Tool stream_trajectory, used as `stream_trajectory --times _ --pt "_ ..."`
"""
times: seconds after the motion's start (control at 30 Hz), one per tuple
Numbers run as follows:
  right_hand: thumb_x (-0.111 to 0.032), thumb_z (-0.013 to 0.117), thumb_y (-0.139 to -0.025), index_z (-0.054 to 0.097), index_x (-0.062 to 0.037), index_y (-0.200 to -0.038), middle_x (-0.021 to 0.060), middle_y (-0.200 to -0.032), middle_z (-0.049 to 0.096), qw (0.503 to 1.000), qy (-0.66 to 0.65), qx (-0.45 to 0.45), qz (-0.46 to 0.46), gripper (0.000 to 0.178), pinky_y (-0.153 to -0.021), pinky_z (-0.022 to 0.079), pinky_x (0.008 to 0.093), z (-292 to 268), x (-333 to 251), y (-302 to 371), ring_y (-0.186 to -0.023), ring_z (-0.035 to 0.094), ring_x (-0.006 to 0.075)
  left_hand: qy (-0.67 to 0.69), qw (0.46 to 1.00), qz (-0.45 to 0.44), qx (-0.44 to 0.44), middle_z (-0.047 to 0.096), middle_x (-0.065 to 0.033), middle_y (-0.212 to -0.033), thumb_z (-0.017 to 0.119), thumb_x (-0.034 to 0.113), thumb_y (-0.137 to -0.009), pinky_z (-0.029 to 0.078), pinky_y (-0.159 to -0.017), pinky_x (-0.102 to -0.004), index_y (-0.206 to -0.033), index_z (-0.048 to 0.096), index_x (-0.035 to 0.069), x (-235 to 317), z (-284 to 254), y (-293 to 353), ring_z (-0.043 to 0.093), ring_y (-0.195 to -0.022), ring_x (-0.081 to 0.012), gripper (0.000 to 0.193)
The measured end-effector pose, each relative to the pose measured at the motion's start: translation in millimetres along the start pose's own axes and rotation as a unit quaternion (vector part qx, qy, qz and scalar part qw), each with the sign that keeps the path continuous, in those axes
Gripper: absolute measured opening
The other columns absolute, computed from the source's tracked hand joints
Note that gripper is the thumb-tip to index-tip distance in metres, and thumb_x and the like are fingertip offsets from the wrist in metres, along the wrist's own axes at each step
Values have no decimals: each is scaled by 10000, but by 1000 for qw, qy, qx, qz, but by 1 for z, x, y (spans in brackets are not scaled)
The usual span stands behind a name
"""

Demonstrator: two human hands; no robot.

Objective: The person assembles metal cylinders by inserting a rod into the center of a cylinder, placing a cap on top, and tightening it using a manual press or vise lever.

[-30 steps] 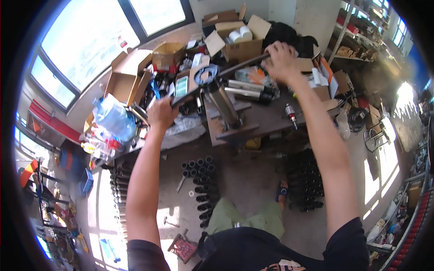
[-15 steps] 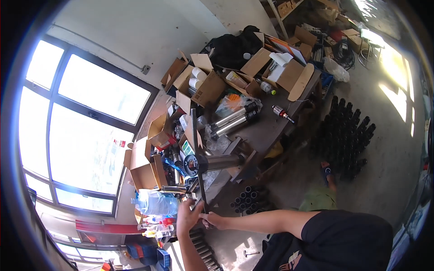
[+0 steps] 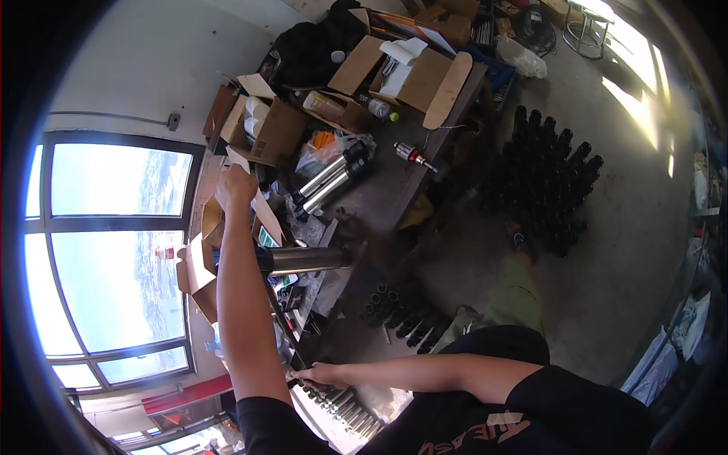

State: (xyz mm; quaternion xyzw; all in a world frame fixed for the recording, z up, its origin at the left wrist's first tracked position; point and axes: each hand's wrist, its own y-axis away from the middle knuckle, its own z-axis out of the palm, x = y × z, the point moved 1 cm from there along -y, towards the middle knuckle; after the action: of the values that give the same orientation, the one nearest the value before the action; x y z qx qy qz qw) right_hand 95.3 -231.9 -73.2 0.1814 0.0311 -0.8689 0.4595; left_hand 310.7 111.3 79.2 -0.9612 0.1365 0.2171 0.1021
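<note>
A long dark metal bar (image 3: 282,312) crosses the end of a shiny steel cylinder (image 3: 307,260), which lies sideways at the bench's edge. My right hand (image 3: 321,374) is closed around the near end of the bar. Stretched far forward, my left hand (image 3: 236,187) is closed in a fist at the bar's far end. My left forearm hides much of the bar and the cylinder's left end. Behind the cylinder, two slim steel tubes with black ends (image 3: 331,180) rest side by side on the bench.
The dark bench (image 3: 379,205) carries open cardboard boxes (image 3: 284,136), a plastic bottle (image 3: 379,110) and a red-and-silver motor rotor (image 3: 413,155). Black tubes stand bundled on the floor (image 3: 546,182), with more tubes (image 3: 394,307) beneath the bench edge. A window fills the left side.
My left hand has moved from beside my right hand to the bar's far end. The view has shifted, and my right hand stays at the near end.
</note>
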Motion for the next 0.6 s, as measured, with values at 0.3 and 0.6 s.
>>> stream_trajectory --times 0.3,0.6 --pt "-443 605 -972 558 -123 -740 -22 -608 443 998 -28 61 2 398 -488 305 331 -4 -14 -5 -491 385 135 -113 988 -105 19 712 -229 -1101 651 211 -855 553 -891 -489 -1033 739 54 53 -15 -29 685 -1053 -409 253" --pt "-451 571 -944 700 7 -914 192 -776 695 980 196 5 14 477 -783 530 467 -69 -66 192 -836 704 345 -119 948 -218 -199 691 -143 -675 777 275 -767 536 -647 -389 -741 745 9 -149 71 -42 667 -630 -244 269"
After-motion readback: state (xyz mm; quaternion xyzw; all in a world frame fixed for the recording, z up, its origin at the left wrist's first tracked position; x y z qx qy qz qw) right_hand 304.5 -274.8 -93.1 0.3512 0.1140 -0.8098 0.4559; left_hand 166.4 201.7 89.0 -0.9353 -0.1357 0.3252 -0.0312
